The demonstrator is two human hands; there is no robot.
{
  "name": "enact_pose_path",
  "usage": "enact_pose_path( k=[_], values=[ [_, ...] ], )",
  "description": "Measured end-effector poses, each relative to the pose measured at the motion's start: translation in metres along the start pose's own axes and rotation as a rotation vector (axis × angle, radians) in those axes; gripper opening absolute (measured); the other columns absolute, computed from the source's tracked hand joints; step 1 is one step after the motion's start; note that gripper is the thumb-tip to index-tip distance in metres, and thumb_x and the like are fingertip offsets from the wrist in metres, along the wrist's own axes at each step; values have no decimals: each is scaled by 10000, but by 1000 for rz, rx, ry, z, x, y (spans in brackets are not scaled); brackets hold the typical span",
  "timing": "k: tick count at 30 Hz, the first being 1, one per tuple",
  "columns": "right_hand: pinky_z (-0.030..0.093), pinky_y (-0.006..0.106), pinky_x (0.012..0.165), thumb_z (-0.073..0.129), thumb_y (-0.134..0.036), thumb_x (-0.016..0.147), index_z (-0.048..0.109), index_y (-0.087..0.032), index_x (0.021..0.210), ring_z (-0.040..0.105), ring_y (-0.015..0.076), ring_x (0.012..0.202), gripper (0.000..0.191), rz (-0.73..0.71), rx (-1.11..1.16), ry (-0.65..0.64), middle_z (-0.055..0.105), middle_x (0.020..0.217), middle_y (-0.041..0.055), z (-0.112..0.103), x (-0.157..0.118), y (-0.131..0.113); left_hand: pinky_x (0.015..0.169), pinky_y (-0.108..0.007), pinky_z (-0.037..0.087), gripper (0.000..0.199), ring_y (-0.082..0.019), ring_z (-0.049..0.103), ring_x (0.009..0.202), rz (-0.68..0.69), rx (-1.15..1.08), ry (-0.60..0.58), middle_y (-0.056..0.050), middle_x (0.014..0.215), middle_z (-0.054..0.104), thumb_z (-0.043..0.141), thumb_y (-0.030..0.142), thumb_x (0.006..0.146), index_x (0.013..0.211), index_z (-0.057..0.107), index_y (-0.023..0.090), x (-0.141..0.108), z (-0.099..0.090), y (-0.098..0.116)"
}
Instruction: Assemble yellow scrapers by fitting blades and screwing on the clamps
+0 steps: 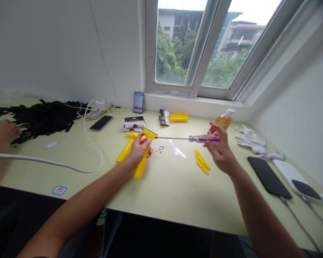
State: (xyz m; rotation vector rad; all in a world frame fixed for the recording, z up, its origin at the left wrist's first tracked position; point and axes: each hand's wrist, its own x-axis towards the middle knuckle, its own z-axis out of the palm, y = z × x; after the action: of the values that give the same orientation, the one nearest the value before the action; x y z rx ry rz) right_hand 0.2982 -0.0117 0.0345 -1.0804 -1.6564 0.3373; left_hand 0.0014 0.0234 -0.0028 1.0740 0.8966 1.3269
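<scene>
While our left grip [139, 148] clasps the yellow tool [142, 165] near frame center and our right grip [219, 148] holds the screwdriver [193, 139] right of center, its tip [157, 137] could slip if we push askew.

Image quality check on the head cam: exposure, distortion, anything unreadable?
Head view: sky through the window is blown out to white, area under the table near black; head view: window leans, likely wide-angle stretch plus camera tilt; head view: propped phone shows a pixelated, unreadable screen; head view: screwdriver outline is clear.
</scene>
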Motion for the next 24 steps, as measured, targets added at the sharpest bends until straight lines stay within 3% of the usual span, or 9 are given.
enact_pose_path(
  k=[3,7,11,15,18,22,24],
  values=[
    [577,341,674,577,-417,901,515,-242,1199,627,159,753,351,42,-1,42,617,1057,64,1,0,8,310,-163,358,430,-50,530,420,-9,-36,-8,41,876,572,755,399,728,978,444,237,1,1,-3],
    [585,344,722,617,-402,879,460,-266,1262,649,167,856,435,64,79,-25,558,1220,92,1,-2,10,307,-168,364,419,-50,535,423,11,-35,-7,25,912,568,750,396,740,987,453,234,1,1,-8],
    [572,313,635,598,-425,891,527,-226,1110,637,142,703,305,103,47,66,627,1020,58,0,-4,10,294,-167,352,395,-49,548,422,55,-25,-23,7,974,566,733,413,763,979,459,228,1,1,-10],
    [583,325,705,630,-421,870,473,-257,1218,662,178,897,416,76,128,3,591,1194,88,1,-5,10,302,-170,374,373,-52,562,435,84,-7,-15,11,980,558,721,401,781,985,465,222,0,2,-8],
    [552,278,574,600,-431,889,533,-221,1077,611,116,624,290,108,57,74,645,1004,54,2,-6,8,303,-171,382,372,-55,571,443,104,3,-14,3,1000,555,713,402,788,994,465,216,0,2,-6],
    [583,338,730,657,-385,849,454,-280,1250,660,172,866,462,34,138,16,580,1236,88,2,-8,6,301,-164,381,371,-53,580,445,127,15,-10,-10,1045,562,709,399,788,995,463,215,-1,2,-6],
    [582,344,711,645,-376,859,489,-264,1221,655,165,790,409,41,98,39,619,1107,66,1,-10,6,298,-162,380,373,-51,583,442,129,27,-19,-11,1060,569,707,409,786,997,468,216,-1,2,-6]
  ],
)
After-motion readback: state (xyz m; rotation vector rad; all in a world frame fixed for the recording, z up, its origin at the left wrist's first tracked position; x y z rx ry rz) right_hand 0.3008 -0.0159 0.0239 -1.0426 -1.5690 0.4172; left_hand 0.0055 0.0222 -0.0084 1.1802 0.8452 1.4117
